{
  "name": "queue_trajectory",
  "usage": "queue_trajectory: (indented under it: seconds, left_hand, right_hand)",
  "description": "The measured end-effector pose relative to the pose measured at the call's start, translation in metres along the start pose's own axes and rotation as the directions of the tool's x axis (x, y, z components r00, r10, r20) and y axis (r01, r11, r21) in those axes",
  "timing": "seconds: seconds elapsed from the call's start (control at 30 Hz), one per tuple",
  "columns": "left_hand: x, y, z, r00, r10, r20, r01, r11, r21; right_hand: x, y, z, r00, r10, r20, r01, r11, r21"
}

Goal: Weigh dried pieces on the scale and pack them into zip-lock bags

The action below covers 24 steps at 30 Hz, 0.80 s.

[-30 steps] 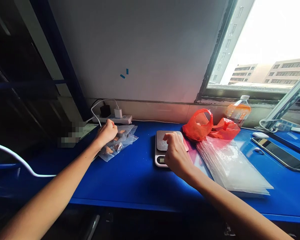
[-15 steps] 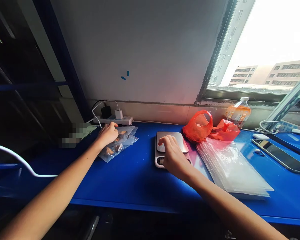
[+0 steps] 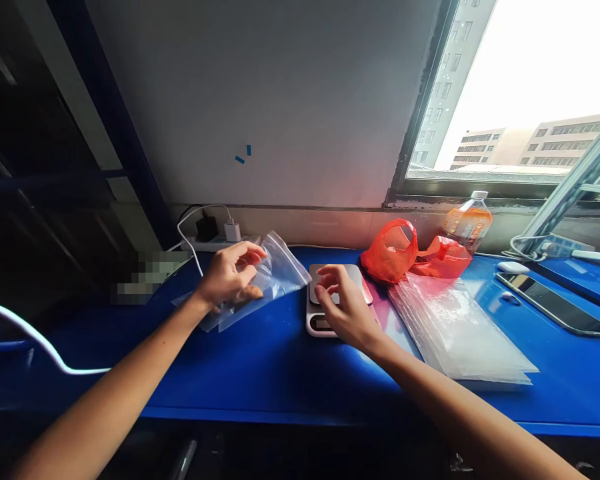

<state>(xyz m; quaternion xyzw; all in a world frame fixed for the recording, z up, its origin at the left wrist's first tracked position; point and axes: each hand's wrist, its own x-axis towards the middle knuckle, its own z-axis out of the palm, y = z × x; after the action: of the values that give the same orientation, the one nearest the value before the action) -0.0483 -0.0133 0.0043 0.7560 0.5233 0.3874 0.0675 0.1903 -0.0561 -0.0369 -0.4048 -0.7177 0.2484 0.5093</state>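
Note:
My left hand (image 3: 231,275) is closed on a clear zip-lock bag (image 3: 285,270), whose zip edge points up and to the right. A brown piece (image 3: 253,292) shows through plastic just below the fingers. Other bags lie partly hidden under that hand. Over a small kitchen scale (image 3: 314,308) hovers my right hand (image 3: 347,303), its fingers curled but apart and nothing between them. It covers much of the metal plate and part of the display.
Right of the scale, a stack of clear plastic bags (image 3: 465,333) lies before a red plastic bag (image 3: 390,253). Farther right are a drink bottle (image 3: 473,223) and a phone (image 3: 555,303). A power strip (image 3: 205,243) with chargers sits at the back left.
My left hand has moved right and raised a zip-lock bag off the others toward the scale. My right hand stays over the scale, with thumb and fingers more spread.

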Motion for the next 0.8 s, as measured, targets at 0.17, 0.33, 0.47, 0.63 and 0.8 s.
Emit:
queue_trajectory:
  seconds: [0.17, 0.33, 0.47, 0.63, 0.8]
  left_hand:
    - [-0.02, 0.036, 0.011, 0.953, 0.297, 0.055, -0.291, 0.952, -0.099]
    - [-0.022, 0.033, 0.014, 0.94, 0.332, 0.078, -0.329, 0.943, -0.054]
    - [-0.021, 0.031, 0.014, 0.937, 0.325, 0.131, -0.325, 0.945, -0.016]
    - [-0.024, 0.038, 0.024, 0.906, 0.385, 0.177, -0.405, 0.909, 0.093]
    - [-0.029, 0.043, 0.029, 0.871, 0.439, 0.222, -0.467, 0.88, 0.09]
  right_hand:
    - [0.007, -0.007, -0.01, 0.98, 0.196, 0.045, -0.201, 0.947, 0.251]
    - [0.005, -0.011, -0.011, 0.933, 0.181, 0.31, -0.29, 0.89, 0.353]
    - [0.004, -0.011, -0.007, 0.918, 0.19, 0.349, -0.315, 0.883, 0.349]
    - [0.002, -0.009, -0.002, 0.919, 0.202, 0.338, -0.321, 0.881, 0.347]
    - [-0.002, -0.01, 0.003, 0.915, 0.2, 0.352, -0.328, 0.874, 0.358]
